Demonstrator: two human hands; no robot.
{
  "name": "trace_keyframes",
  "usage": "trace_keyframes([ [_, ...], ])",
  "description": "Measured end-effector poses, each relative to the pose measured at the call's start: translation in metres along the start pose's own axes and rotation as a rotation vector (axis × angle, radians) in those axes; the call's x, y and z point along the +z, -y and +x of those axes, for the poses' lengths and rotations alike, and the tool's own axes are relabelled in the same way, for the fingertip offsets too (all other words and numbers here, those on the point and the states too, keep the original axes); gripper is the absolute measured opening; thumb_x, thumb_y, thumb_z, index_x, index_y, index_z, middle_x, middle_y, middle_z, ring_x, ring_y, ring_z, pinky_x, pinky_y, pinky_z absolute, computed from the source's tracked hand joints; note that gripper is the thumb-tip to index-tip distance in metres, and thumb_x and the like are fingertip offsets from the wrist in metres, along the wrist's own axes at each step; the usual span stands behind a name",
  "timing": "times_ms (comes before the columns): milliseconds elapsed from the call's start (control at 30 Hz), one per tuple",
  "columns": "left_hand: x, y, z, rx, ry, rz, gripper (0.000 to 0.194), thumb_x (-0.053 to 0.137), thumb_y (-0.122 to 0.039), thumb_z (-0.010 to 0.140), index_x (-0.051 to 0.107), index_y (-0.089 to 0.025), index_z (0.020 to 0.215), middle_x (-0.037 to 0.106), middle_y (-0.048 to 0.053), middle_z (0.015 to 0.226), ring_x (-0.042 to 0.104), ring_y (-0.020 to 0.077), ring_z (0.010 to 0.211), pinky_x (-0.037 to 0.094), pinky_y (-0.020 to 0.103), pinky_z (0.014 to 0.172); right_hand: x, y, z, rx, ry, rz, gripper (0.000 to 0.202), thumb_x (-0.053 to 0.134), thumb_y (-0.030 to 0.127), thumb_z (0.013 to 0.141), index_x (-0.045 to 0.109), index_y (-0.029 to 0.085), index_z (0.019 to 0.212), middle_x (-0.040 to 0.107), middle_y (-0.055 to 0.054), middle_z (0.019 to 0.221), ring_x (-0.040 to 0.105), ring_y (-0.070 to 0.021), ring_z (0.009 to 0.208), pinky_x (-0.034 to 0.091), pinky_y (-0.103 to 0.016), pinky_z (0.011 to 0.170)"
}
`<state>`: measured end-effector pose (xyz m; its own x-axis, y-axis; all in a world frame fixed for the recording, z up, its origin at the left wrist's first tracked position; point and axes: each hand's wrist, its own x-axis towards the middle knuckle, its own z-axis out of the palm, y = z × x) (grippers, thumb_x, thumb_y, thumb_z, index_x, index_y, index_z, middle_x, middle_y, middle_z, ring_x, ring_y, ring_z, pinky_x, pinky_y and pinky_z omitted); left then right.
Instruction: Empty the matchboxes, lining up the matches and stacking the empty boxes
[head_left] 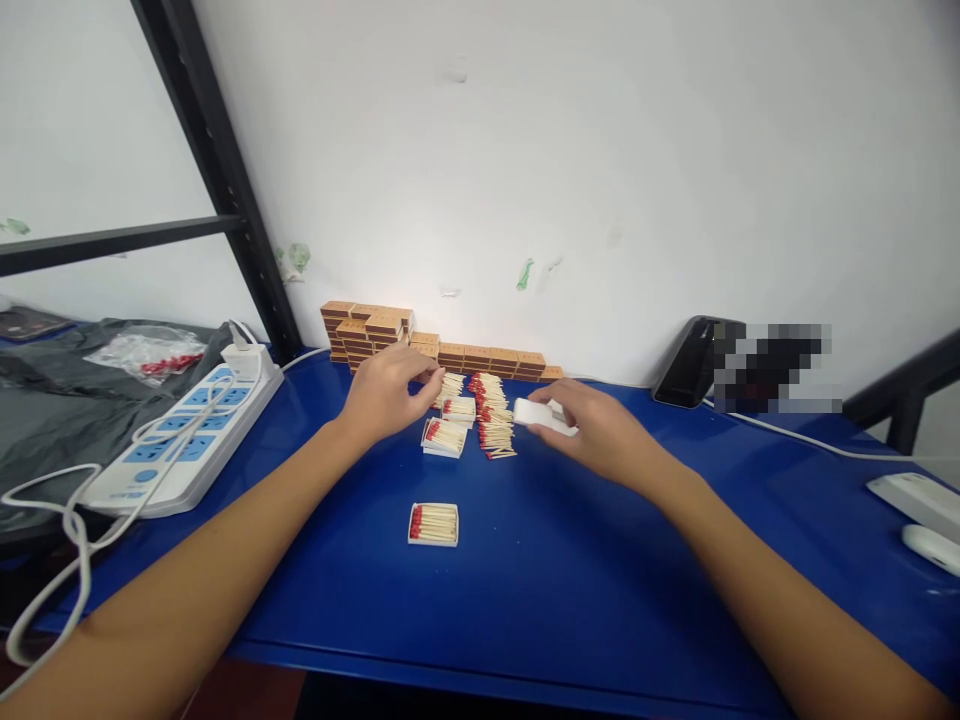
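Note:
My right hand [589,425] is closed on a small white tray [534,412], just right of a long pile of red-headed matches [495,420]. My left hand [390,390] is over the left side, its thumb and forefinger pinched together near more loose matches [452,384]; whether they hold anything is too small to tell. Below that hand lie white trays filled with matches, one [458,408] behind another [444,437]. Closer to the front, a separate match-filled tray [433,524] lies on the blue table [570,600].
Stacked brown matchboxes [367,335] line the wall. A white power strip [187,435] with looping cables lies at the left beside a plastic bag [146,352]. A black phone [694,362] leans at the right rear, and white devices [919,505] sit at the right edge.

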<state>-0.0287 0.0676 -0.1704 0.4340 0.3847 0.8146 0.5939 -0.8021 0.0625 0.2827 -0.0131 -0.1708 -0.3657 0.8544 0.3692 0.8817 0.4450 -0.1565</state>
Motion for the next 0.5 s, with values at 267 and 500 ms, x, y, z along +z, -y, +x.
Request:
trace_keyframes([
  [267,0.0,0.001,0.0,-0.015,0.087,-0.001,0.017,0.062,-0.028,0.095,0.073,-0.019,0.085,0.075,0.003,0.082,0.066,0.0208,0.08,0.051,0.036,0.076,-0.006,0.006,-0.01,0.01,0.042,0.055,0.032,0.07,0.036,0.094,0.067,0.024,0.122,0.062,-0.009,0.124,0.066,-0.0196,0.087,0.056,-0.035,0.079],
  [500,0.007,0.002,-0.003,-0.126,0.338,-0.14,0.028,0.068,-0.045,0.092,0.077,-0.021,0.103,0.078,0.006,0.108,0.067,0.0262,0.104,0.053,0.042,0.095,0.026,0.046,0.0,-0.088,0.106,0.107,0.022,0.067,0.026,0.098,0.064,0.022,0.119,0.063,-0.007,0.116,0.066,-0.0188,0.086,0.055,-0.034,0.075],
])
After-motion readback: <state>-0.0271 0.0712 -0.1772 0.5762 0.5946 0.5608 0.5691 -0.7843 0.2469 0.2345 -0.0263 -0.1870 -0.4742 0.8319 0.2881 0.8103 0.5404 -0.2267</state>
